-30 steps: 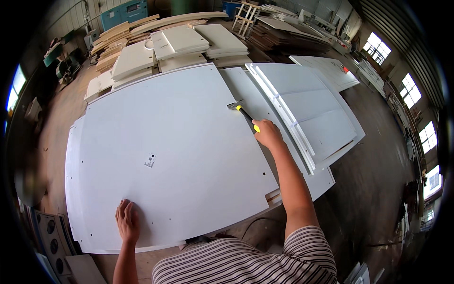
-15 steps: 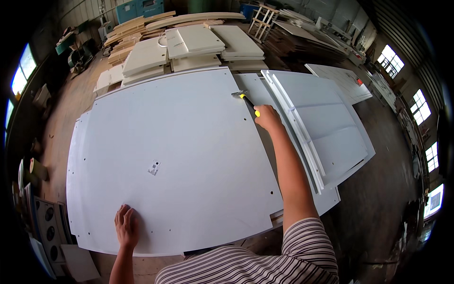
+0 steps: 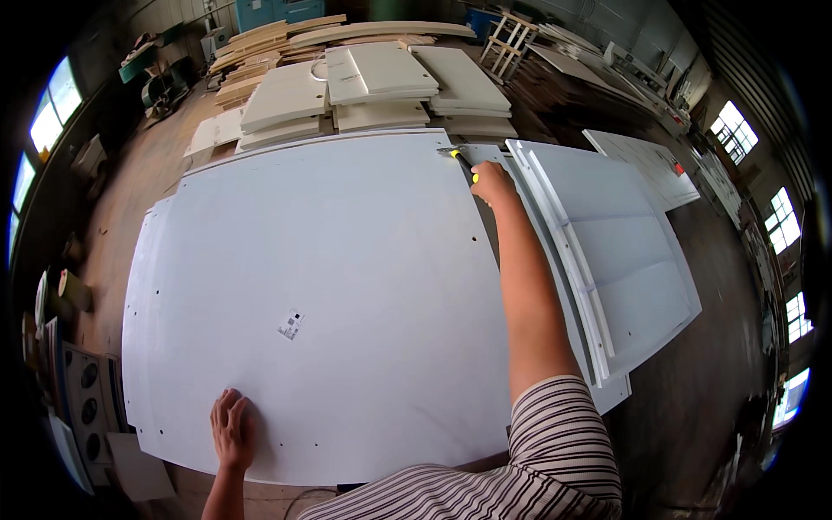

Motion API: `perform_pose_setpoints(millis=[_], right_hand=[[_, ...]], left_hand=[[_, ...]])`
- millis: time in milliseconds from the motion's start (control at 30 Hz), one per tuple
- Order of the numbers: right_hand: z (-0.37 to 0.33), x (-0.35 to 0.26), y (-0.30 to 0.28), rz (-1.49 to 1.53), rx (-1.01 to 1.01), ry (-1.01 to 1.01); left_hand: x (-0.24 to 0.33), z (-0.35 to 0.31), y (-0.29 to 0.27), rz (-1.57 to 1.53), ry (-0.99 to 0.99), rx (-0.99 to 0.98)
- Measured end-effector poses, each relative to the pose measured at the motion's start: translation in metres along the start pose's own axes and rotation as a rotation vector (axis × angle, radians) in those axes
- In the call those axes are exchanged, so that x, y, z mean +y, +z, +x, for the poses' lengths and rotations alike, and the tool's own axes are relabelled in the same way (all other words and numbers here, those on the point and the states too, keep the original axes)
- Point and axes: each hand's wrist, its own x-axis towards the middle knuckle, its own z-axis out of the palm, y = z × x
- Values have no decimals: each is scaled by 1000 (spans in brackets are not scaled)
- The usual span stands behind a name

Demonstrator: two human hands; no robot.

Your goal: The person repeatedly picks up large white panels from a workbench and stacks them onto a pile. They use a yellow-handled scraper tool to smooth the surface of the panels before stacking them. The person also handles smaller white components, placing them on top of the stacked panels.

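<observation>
A large white panel point(image 3: 364, 251) lies flat in front of me, with small holes near its edges and a printed label point(image 3: 291, 324) on its surface. My right hand point(image 3: 495, 184) is closed round the black and yellow handle of a hammer point(image 3: 464, 159), arm stretched far forward. The hammer's head is over the panel's far right corner; whether it touches is too small to tell. At the near left, my left hand point(image 3: 232, 429) rests on the panel, holding nothing, with fingers slightly bent and apart.
More white panels point(image 3: 620, 225) with raised strips lie to the right. Beyond the far edge stand stacks of cream boards point(image 3: 381, 74) and wooden planks point(image 3: 260, 43). A wooden stool point(image 3: 507, 43) is at the back, and a red object point(image 3: 679, 168) sits on a far-right board.
My right hand has moved the hammer farther away, toward the panel's far right corner. The left hand stays on the panel. The whole view has shifted slightly.
</observation>
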Motion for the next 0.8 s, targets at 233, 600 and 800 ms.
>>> perform_pose_setpoints(millis=[233, 600, 800], right_hand=[[45, -2, 34, -10, 97, 1], [-158, -33, 32, 868, 113, -122], [-330, -77, 27, 935, -124, -32]], left_hand=[[1, 1, -5, -46, 17, 2], [-14, -9, -3, -7, 3, 10], [-61, -16, 5, 54, -56, 115]])
